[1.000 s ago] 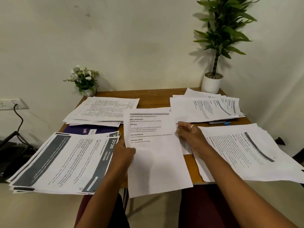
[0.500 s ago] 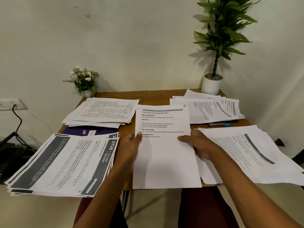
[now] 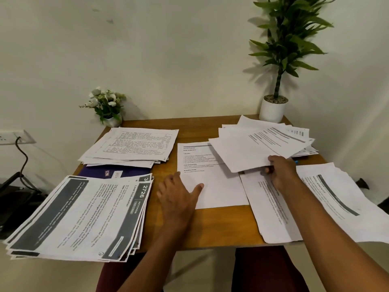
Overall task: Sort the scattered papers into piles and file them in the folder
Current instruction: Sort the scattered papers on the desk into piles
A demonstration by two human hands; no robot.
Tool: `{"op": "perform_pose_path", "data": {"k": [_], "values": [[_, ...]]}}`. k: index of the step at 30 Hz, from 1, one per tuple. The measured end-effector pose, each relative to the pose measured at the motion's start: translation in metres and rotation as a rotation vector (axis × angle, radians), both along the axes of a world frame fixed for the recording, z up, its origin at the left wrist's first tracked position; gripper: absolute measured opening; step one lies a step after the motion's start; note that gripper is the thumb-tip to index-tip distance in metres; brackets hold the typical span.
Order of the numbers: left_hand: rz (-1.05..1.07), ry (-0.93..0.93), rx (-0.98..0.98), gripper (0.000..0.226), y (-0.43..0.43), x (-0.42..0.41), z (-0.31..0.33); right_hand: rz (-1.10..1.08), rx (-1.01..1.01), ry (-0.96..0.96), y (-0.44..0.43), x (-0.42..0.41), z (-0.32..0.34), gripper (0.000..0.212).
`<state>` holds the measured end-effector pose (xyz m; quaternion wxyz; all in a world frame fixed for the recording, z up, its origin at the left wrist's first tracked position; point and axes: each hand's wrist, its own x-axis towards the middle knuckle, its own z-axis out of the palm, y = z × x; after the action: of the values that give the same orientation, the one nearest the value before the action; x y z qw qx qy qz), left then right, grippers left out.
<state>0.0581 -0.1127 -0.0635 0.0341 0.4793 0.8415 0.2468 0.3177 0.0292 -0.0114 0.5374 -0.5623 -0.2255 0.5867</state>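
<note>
One white printed sheet [image 3: 210, 182] lies flat in the middle of the wooden table [image 3: 210, 226]. My left hand [image 3: 179, 199] rests on its left edge with the fingers spread flat. My right hand [image 3: 281, 173] grips the near edge of a sheet [image 3: 248, 152] lifted off the back-right pile [image 3: 294, 133]. A pile with dark grey bands [image 3: 84, 216] overhangs the table at front left. Another pile [image 3: 134, 146] lies at back left, partly on top of a dark blue folder [image 3: 113, 172]. A further pile [image 3: 311, 205] sits at front right.
A small pot of white flowers [image 3: 107, 108] stands at the back left corner and a tall green plant in a white pot [image 3: 273, 108] at the back right. A wall socket with a black cable [image 3: 19, 140] is at the left, beside dark gear on the floor.
The sheet held by both hands now lies flat on the table centre. My left hand rests on it. My right hand has moved back right and taken hold of a sheet there.
</note>
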Motion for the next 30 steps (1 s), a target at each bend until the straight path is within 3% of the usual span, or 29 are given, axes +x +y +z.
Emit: {"op": "perform_pose_path", "data": {"k": [10, 14, 17, 25, 30], "values": [[0.001, -0.085, 0.097, 0.076, -0.001, -0.002, -0.006, -0.069, 0.055, 0.118, 0.001, -0.017, -0.002, 0.049], [-0.002, -0.077, 0.098, 0.067, -0.002, -0.002, -0.007, -0.17, 0.09, -0.05, -0.005, -0.022, -0.011, 0.054], [-0.01, -0.081, 0.12, 0.058, -0.002, -0.002, -0.006, -0.24, 0.121, -0.233, -0.013, -0.027, -0.015, 0.072], [-0.03, -0.175, 0.198, 0.037, -0.009, 0.0, -0.001, -0.165, 0.16, -0.306, -0.021, -0.036, -0.018, 0.086], [0.009, -0.42, 0.318, 0.051, -0.018, 0.001, 0.005, -0.072, 0.219, -0.296, -0.03, -0.039, -0.016, 0.078]]}}
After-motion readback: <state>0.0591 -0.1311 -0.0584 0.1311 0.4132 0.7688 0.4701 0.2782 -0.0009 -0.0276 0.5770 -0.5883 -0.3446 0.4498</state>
